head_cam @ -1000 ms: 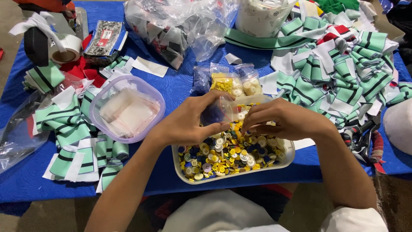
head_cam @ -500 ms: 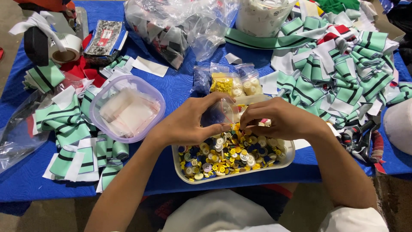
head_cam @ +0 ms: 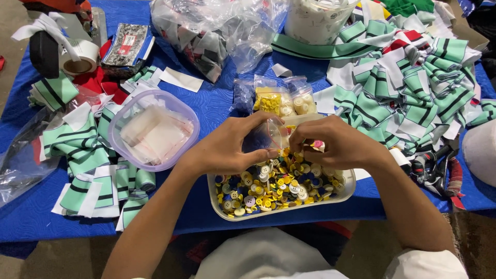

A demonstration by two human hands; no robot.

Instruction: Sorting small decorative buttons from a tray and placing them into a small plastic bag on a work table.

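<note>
Both forearms are bare up to a short white sleeve (head_cam: 429,263) at the right elbow, with pale grey cloth (head_cam: 263,256) over the lap.

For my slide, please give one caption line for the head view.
Both hands, left hand and right hand, hold a small clear bag over a tray of mixed buttons.

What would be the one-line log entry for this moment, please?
left hand: holds small clear bag | right hand: fingers at bag mouth | below: tray of mixed buttons | table: blue
</note>
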